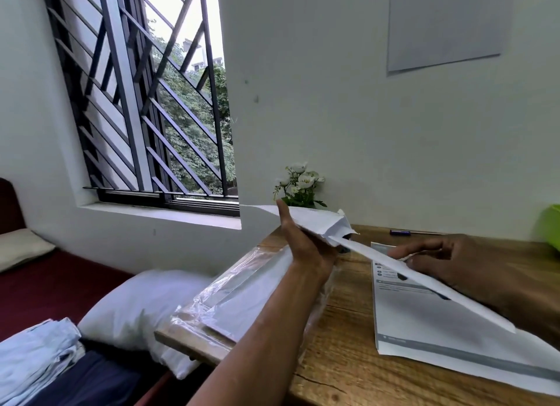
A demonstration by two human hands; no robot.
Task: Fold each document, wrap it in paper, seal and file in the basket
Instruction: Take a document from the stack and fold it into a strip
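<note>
Above desk, left grip holding wrapper, document seemingly entering

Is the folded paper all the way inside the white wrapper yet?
No, only partly. The folded document still sticks far out of the wrapper held by the left hand; the right hand pinches it.

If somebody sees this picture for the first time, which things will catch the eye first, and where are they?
First, in the middle, the left hand holds up a white paper wrapper with its open end to the right, while the right hand pinches a folded document whose tip enters that opening. Behind, at upper left, the window with dark diagonal bars shows green trees. White flowers stand against the wall behind the wrapper.
</note>
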